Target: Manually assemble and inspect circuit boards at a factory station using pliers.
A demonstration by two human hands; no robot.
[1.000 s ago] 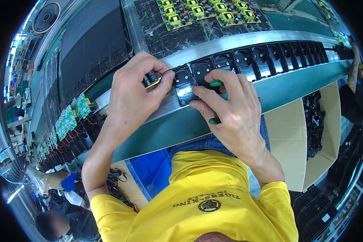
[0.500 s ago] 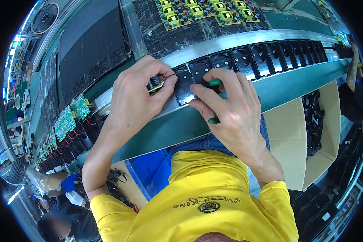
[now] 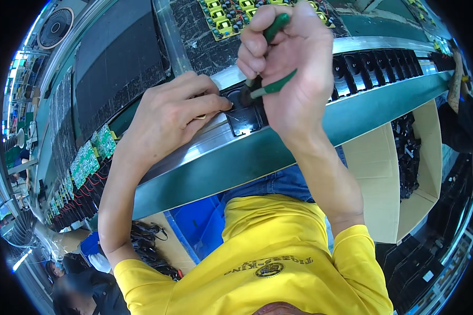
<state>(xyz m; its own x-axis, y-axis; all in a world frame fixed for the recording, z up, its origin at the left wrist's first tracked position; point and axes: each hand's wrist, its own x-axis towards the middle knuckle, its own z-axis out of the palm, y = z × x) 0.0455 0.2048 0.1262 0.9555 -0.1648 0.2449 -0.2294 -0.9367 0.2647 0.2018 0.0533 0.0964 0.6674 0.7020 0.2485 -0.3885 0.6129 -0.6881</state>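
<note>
My right hand (image 3: 302,79) is turned with its palm showing and grips green-handled pliers (image 3: 277,84). Their jaws reach down into a black plastic case (image 3: 244,123) on the metal rail, and my hand partly covers the spot. My left hand (image 3: 173,113) is closed at the left side of that case, thumb and fingers pinched together. Between its fingers a small tan edge of a circuit board (image 3: 201,116) shows; the rest is hidden. The fingertips touch or nearly touch the case's left rim.
More black cases (image 3: 376,71) line the rail to the right. Boards with yellow transformers (image 3: 223,26) lie beyond. Green circuit boards with red wires (image 3: 86,160) stand at left. A cardboard box (image 3: 373,184) of black parts is at lower right. Other people are at both sides.
My right hand has rolled palm-up and lifted, bringing the pliers' jaws into the case near my left fingers. My left hand has turned slightly, hiding most of the board's parts.
</note>
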